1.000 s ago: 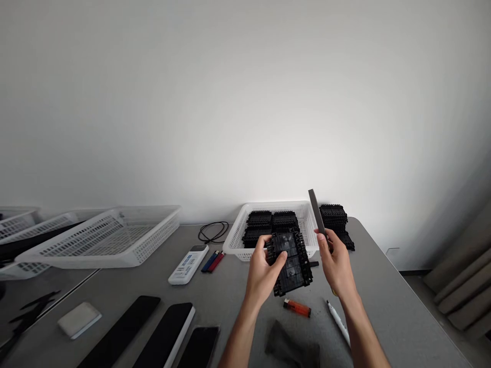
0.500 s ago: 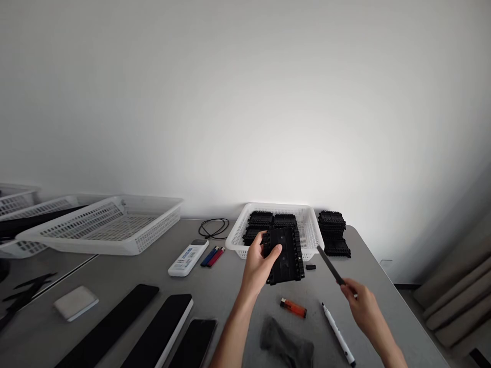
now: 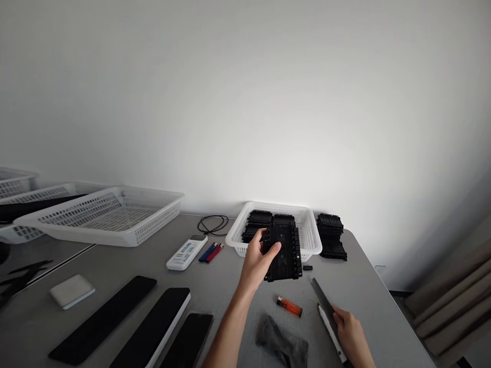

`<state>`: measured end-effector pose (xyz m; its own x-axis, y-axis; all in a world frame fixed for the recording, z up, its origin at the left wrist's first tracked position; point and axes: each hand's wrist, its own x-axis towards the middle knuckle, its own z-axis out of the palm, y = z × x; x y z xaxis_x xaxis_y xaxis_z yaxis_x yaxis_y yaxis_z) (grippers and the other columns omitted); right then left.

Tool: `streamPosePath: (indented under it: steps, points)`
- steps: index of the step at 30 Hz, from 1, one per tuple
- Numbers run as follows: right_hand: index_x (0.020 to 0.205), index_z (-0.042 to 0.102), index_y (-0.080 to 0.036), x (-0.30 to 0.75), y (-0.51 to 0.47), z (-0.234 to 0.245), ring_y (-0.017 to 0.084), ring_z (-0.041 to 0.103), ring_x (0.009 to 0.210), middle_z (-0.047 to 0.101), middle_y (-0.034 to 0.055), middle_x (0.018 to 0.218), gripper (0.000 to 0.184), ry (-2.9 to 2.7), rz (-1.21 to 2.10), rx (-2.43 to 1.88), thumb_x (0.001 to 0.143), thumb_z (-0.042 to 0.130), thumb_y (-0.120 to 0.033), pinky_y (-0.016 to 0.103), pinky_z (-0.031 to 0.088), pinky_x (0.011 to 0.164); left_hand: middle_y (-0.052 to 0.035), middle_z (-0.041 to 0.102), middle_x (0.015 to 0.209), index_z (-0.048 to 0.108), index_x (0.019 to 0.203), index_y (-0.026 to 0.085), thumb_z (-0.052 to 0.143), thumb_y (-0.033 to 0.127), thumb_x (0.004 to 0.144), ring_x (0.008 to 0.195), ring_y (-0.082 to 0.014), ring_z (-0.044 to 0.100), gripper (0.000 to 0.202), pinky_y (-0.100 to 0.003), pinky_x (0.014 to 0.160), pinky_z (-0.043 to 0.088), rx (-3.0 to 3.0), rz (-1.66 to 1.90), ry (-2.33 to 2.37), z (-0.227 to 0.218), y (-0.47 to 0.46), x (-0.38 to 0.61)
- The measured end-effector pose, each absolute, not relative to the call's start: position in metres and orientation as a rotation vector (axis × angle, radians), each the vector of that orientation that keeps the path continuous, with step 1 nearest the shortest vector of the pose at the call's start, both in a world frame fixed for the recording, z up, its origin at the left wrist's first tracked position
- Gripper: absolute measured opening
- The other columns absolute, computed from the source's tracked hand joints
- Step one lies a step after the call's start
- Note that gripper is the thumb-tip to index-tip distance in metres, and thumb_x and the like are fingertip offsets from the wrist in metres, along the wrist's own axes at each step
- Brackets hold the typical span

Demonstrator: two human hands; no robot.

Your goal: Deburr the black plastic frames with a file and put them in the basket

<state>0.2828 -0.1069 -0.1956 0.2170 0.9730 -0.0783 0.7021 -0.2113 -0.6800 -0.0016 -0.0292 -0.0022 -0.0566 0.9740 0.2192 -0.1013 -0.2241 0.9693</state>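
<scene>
The left hand (image 3: 253, 260) grips a black plate (image 3: 283, 260) by its left edge, thumb across the face, holding it up in front of the near side of a white basket (image 3: 314, 241). The right hand (image 3: 351, 331), lower and to the right, has its fingers closed on a flat gray file (image 3: 322, 296), which lies along a white marker (image 3: 329, 331); whether those two touch I cannot tell. Similar black pieces (image 3: 260, 216) sit inside the basket, and a black stack (image 3: 330, 230) stands just right of it. An orange lighter (image 3: 290, 306) and gray cloth (image 3: 282, 341) lie between the forearms.
</scene>
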Motion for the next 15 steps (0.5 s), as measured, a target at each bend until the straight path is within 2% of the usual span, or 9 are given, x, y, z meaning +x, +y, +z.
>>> streamPosePath:
  steps: [5, 10, 15]
  points:
    - [0.117, 0.072, -0.024, 0.2782, -0.1096, -0.1989, 0.029, 0.069, 0.102, 0.072, 0.0118, 0.113, 0.045, -1.53, 0.616, -2.052, 0.09, 0.038, -0.036, 0.027, 0.051, 0.072, -0.0055, 0.072, 0.093, 0.058, 0.109, 0.02, 0.07, 0.039, 0.075, 0.083, -0.0221, 0.069, 0.042, -0.029, 0.068, 0.054, 1.27, 1.459, 1.028, -0.0027, -0.0292, -0.0042]
    - [0.121, 0.07, -0.018, 0.2799, -0.1105, -0.2028, 0.025, 0.07, 0.085, 0.07, 0.0145, 0.098, 0.05, -1.575, 0.568, -2.074, 0.093, 0.033, -0.034, 0.028, 0.049, 0.069, -0.0072, 0.072, 0.098, 0.058, 0.11, 0.019, 0.07, 0.037, 0.076, 0.085, -0.0222, 0.069, 0.041, -0.031, 0.072, 0.054, 1.276, 1.474, 1.001, -0.0054, -0.0282, -0.005]
    - [0.126, 0.066, -0.017, 0.2852, -0.1074, -0.1987, 0.024, 0.068, 0.087, 0.068, 0.0135, 0.099, 0.05, -1.623, 0.567, -2.078, 0.094, 0.032, -0.032, 0.028, 0.048, 0.072, -0.0061, 0.071, 0.096, 0.058, 0.109, 0.019, 0.07, 0.037, 0.077, 0.085, -0.0216, 0.068, 0.039, -0.029, 0.071, 0.053, 1.279, 1.479, 0.99, -0.0069, -0.0283, -0.007]
